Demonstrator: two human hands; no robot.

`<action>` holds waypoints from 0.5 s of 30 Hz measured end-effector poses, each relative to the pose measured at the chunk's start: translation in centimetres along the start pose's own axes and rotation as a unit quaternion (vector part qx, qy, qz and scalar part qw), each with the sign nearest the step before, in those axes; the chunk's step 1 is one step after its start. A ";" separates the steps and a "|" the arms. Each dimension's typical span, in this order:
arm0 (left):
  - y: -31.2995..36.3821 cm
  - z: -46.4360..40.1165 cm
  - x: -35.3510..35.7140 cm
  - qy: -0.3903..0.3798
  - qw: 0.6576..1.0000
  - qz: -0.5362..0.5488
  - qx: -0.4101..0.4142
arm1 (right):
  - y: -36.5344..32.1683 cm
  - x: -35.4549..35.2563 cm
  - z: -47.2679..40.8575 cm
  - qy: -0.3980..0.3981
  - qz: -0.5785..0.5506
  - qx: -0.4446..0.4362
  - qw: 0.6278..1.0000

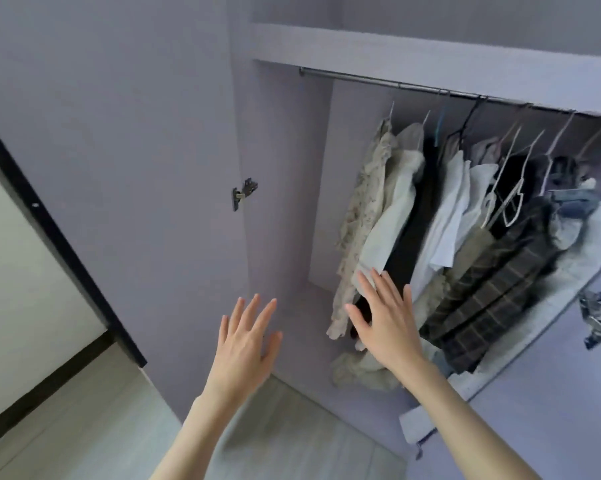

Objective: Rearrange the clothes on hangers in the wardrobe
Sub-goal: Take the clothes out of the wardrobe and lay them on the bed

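Seen from the head camera: wardrobe (285, 168) open, door (119, 133) swung out on the left. Clothes (430, 216) bunched on the right half of the rail (378, 81), left half of the rail bare. A flowery pale dress (365, 209) at the left end of the bunch, then a white top (392, 216), a dark piece, more white shirts, and a checked skirt (493, 285) low on the right. A few empty hangers (510, 199) among them. Some cloth fallen in a heap (358, 368) on the wardrobe floor.

Left hand (247, 344) up in front of the bare part of the wardrobe, fingers straight and spread, grip released, touching nothing. Right hand (385, 320) flat near the bottom of the white top and the dark piece, fingers straight, grip released, holding nothing; touching the cloth or just in front of it, cannot tell.

Step in hand, most likely: reaching in to part the clothes. To do it well: reach up to the hanger hooks, not the cloth. Slide one hanger at a time left along the rail. Tugging at the hems could pull clothes off.

No words, labels or brand names to read anywhere.
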State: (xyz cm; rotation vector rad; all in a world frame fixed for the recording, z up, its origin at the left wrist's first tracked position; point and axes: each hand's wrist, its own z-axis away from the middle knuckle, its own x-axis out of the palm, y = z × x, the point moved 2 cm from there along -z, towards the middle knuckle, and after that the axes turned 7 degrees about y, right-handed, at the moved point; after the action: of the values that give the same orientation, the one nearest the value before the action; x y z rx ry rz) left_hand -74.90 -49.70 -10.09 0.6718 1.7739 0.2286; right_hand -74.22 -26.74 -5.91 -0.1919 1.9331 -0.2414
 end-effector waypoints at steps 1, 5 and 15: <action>0.0 -1.0 0.8 -0.010 1.000 0.006 0.009 | 0.8 0.4 -0.6 0.004 0.006 0.009 1.000; 0.0 -6.8 2.2 -0.039 0.997 0.009 0.067 | 3.1 1.6 -4.1 0.012 0.027 0.042 0.999; 3.5 -21.3 4.8 -0.062 0.982 0.039 0.172 | 6.4 0.1 -14.1 0.072 0.073 0.063 0.993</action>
State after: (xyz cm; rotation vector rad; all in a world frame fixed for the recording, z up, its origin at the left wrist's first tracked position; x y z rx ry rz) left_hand -94.46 -40.32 -5.63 0.9821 1.6827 -0.0703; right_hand -87.52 -19.47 -2.62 0.0527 2.0575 -0.2842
